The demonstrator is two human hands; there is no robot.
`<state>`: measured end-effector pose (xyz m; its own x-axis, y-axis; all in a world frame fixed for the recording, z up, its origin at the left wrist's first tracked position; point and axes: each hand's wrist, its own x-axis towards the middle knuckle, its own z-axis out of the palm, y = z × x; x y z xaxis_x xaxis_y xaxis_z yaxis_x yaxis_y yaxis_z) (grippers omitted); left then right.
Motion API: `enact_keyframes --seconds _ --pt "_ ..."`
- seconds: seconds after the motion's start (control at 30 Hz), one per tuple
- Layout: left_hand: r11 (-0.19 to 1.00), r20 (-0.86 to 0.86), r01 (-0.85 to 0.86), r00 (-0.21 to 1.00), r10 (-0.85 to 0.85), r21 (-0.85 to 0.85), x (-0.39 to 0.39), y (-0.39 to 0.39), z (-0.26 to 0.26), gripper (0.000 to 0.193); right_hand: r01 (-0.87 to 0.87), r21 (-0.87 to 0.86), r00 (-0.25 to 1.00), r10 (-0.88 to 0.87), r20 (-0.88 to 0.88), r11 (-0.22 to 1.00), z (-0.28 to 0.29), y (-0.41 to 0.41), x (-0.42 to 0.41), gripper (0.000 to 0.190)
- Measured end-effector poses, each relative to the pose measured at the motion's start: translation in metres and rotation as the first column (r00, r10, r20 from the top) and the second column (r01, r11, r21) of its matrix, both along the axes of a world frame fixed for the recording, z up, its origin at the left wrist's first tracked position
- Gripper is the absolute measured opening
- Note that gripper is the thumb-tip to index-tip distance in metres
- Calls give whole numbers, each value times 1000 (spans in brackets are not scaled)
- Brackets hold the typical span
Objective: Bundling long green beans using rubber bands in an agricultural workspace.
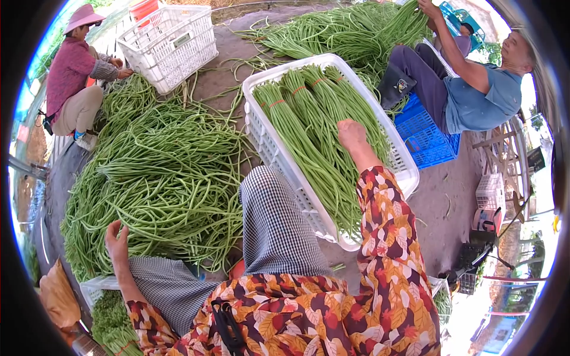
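Before my knees stands a white plastic crate [406, 178], tilted in the view, holding several bundles of long green beans [291, 133] tied with red bands. My right hand [352, 135] rests knuckles up on the bundles towards the crate's right side. Its fingertips are hidden, so I cannot tell whether it grips any beans. On the left a large loose heap of long beans [173, 178] spreads over the ground. At the heap's near left edge is my left hand [117, 241], fingers apart, with nothing visible in it.
A person in a pink hat [75, 75] crouches by a white crate [178, 51]. Another person [481, 89], sitting on a blue crate [427, 133], lifts beans from a far heap [329, 33]. Bundled leafy greens [111, 316] fill a crate at lower left.
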<state>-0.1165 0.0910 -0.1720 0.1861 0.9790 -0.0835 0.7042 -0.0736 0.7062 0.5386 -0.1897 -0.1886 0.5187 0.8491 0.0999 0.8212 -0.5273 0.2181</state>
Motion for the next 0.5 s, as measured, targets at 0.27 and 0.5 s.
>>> enact_keyframes --seconds 0.27,0.5 --pt "1000 20 1 1000 -1 11 -7 5 -11 32 276 282 956 -232 -181 919 28 -19 -32 16" --pt "998 88 46 995 -41 -50 -13 11 -11 32 243 574 708 261 -656 782 86 -43 -199 16"
